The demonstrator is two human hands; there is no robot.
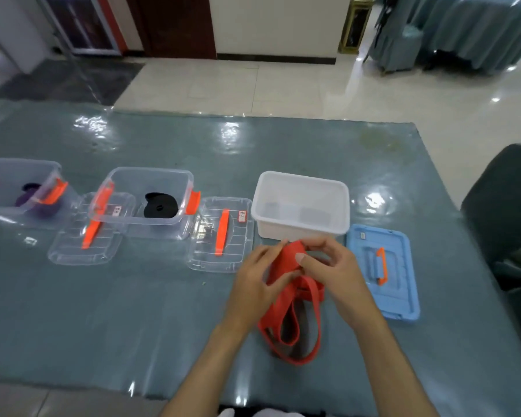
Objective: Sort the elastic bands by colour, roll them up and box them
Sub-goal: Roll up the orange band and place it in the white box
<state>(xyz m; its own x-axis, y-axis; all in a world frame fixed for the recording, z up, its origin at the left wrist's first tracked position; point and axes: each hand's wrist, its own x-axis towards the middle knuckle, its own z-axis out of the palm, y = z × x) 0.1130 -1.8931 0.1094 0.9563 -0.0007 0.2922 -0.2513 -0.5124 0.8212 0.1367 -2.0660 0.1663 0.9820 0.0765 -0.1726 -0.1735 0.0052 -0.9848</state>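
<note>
Rolling: both hands work on the red band (286,299), low and in the middle of the table (133,296), just in front of the white box (301,206).
Left hand (257,278): its fingers curl round the flat part of the red band and pinch it just below the roll.
Right hand (328,266): its thumb and fingers pinch the small roll at the top end of the band.
Band feel: it looks soft, light and floppy, and its long loops lie loose on the table near the wrists.
Band stretch: it is elastic, so I think the roll can spring open if the pinch lets go.
Best hold: I think the roll needs a pinch on both flat sides, and the loose tail wants a gentle pull to stay flat.
Slip risk: the table cover is shiny, so the loose loops may slide as the roll grows.
Black band (160,205): it sits rolled up in the clear box (145,197) in the middle.
Purple band (35,200): it sits in the far left box (18,191).
White box: it is open, and I cannot tell if anything is inside.
Lids: two clear lids (220,233) and a blue lid (382,269) lie flat beside the boxes.
Still to do: I think the red band must be rolled all the way and put in the white box.
</note>
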